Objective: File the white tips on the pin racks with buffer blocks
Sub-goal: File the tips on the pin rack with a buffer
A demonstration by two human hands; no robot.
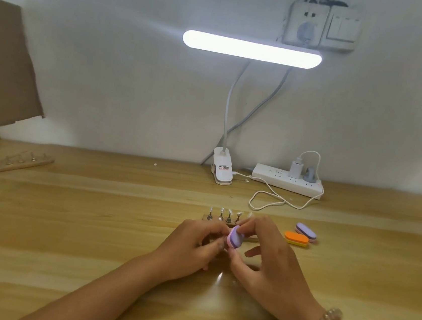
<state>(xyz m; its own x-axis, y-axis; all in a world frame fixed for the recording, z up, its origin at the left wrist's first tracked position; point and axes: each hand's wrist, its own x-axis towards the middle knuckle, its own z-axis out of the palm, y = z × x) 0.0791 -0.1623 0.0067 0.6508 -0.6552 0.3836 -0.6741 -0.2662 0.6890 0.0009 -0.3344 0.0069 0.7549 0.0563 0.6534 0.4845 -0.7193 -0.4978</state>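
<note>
Pinching the purple-pink buffer block (234, 237), your right hand (267, 255) sits mid-worktop, just in front of the pin rack (209, 219) holding white tips (230, 212); your left hand (189, 244) curls beside it, grip hidden, can't tell.

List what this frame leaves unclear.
Head view:
1. Whether the block touches a tip: hidden by the left hand and right hand.
2. What the left hand holds: covered by the hand itself.
3. Base of the near rack: behind both hands.
4. The far rack: blurred, tips uncountable.
</note>
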